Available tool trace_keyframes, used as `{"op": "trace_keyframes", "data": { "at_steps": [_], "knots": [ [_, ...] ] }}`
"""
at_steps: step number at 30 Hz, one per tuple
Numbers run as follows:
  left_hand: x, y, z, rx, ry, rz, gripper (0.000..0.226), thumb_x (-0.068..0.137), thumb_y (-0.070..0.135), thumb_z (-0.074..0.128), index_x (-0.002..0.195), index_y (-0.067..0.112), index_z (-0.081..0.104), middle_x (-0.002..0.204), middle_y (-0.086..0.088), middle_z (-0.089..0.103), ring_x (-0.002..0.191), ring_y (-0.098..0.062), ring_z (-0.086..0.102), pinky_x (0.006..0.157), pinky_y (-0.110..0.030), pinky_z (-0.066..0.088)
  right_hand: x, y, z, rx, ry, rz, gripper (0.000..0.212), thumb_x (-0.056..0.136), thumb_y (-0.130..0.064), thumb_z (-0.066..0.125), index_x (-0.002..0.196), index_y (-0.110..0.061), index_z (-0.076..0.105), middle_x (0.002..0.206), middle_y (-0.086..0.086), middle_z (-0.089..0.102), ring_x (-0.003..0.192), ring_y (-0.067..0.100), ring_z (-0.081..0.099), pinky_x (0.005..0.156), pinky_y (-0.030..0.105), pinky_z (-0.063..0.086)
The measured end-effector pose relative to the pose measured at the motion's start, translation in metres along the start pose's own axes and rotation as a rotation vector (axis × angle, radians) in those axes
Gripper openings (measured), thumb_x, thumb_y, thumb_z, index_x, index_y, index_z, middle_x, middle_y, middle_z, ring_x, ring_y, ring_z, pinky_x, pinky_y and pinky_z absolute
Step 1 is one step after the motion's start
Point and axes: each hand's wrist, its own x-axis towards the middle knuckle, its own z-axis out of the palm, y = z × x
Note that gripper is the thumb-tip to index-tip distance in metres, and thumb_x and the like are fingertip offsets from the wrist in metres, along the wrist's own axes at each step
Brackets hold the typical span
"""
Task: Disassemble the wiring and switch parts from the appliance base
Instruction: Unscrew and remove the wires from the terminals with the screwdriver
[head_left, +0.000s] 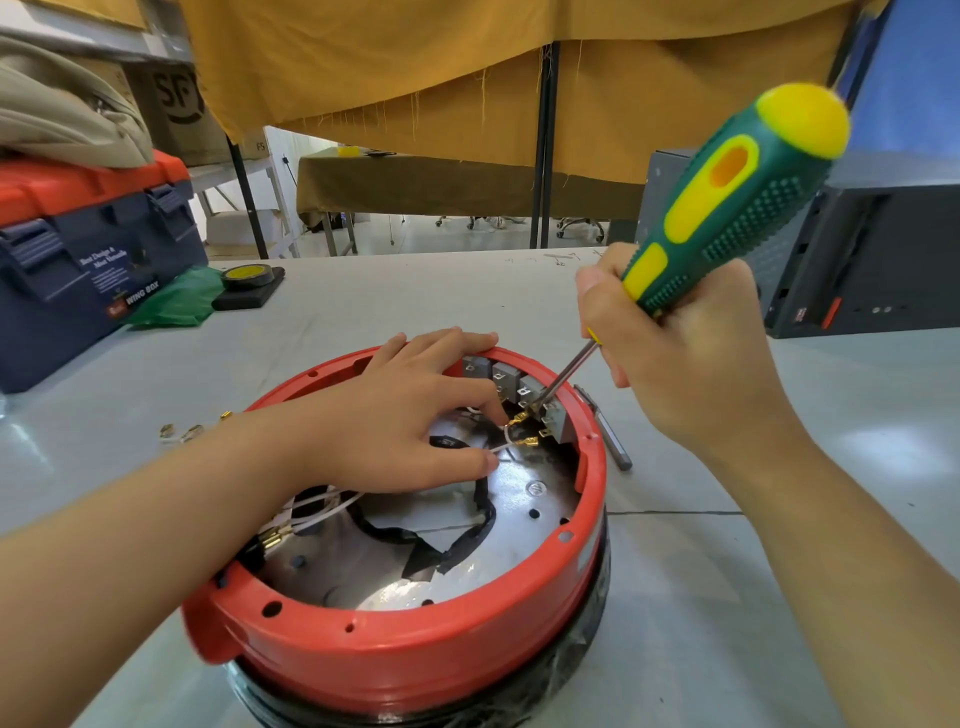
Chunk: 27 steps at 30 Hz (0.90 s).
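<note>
A round red appliance base (415, 644) lies upside down on the table, its metal plate, black tape and white wires exposed. Grey switch blocks (511, 376) sit inside the far rim. My left hand (410, 415) reaches into the base and pinches a white wire (506, 447) with a brass terminal near the switches, while its other fingers rest on the rim. My right hand (685, 353) grips a green and yellow screwdriver (727, 202). The screwdriver's tip touches a brass terminal at the switch blocks.
A blue toolbox (88, 270) with a red lid stands at the left, beside a green bag (179, 299) and a yellow tape roll (248, 275). Loose brass terminals (182, 431) lie left of the base. A metal tool (605, 428) lies to its right. A black box (872, 260) stands far right.
</note>
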Motion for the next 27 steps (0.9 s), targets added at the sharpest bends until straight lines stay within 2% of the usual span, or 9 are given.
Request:
{"op": "trace_keyframes", "data": {
  "at_steps": [4,8,12,15,19,23,27],
  "knots": [
    [0.0,0.0,0.0,0.001,0.002,-0.001,0.039,0.077,0.062,0.042,0.11,0.046,0.054,0.15,0.023,0.007,0.137,-0.002,0.009,0.117,-0.047,0.007,0.001,0.002,0.0,0.015,-0.018,0.009,0.041,0.086,-0.025,0.051,0.048,-0.012,0.044,0.039,-0.006,0.037,0.041,0.013,0.043,0.05,0.023,0.036],
    [0.0,-0.001,0.001,-0.015,0.002,0.002,0.029,0.084,0.059,0.051,0.11,0.047,0.054,0.15,0.023,0.007,0.136,0.0,0.008,0.117,-0.047,0.005,0.001,0.007,0.003,0.103,0.023,0.089,0.042,0.081,-0.037,0.049,0.052,-0.007,0.044,0.046,0.006,0.041,0.042,0.014,0.039,0.048,0.026,0.034],
    [0.001,-0.002,0.002,-0.013,0.011,0.006,0.028,0.085,0.059,0.051,0.11,0.047,0.053,0.149,0.025,0.006,0.135,0.002,0.006,0.117,-0.047,0.003,0.003,0.013,0.006,0.215,0.11,0.192,0.033,0.082,-0.026,0.05,0.049,-0.019,0.047,0.046,-0.006,0.042,0.04,0.009,0.041,0.046,0.02,0.033],
    [0.001,-0.003,0.003,-0.009,0.011,0.004,0.028,0.085,0.058,0.051,0.11,0.047,0.052,0.149,0.025,0.005,0.135,0.004,0.005,0.118,-0.046,0.002,0.001,0.016,0.011,0.216,0.131,0.243,0.033,0.08,-0.026,0.049,0.048,-0.019,0.047,0.046,-0.003,0.043,0.039,0.009,0.04,0.045,0.022,0.033],
    [0.0,-0.004,0.003,-0.004,0.016,0.01,0.03,0.084,0.062,0.049,0.111,0.049,0.051,0.151,0.022,0.005,0.137,0.0,0.004,0.118,-0.046,0.003,-0.003,0.015,0.018,0.166,0.102,0.219,0.042,0.08,-0.036,0.052,0.052,-0.006,0.045,0.049,0.01,0.042,0.041,0.012,0.038,0.045,0.024,0.032],
    [0.0,-0.003,0.002,-0.007,0.018,0.014,0.032,0.084,0.062,0.048,0.112,0.049,0.051,0.151,0.022,0.005,0.136,0.002,0.004,0.118,-0.046,0.002,-0.001,0.016,0.013,0.198,0.13,0.214,0.038,0.084,-0.031,0.05,0.048,-0.022,0.048,0.046,-0.005,0.045,0.041,0.008,0.042,0.046,0.018,0.032],
    [0.0,-0.002,0.002,-0.026,0.022,0.016,0.031,0.084,0.062,0.05,0.112,0.048,0.051,0.152,0.021,0.007,0.137,0.0,0.005,0.117,-0.047,0.005,-0.002,0.013,0.014,0.199,0.137,0.191,0.038,0.081,-0.034,0.053,0.048,-0.018,0.047,0.047,-0.002,0.045,0.041,0.008,0.04,0.045,0.018,0.032]
  ]
}}
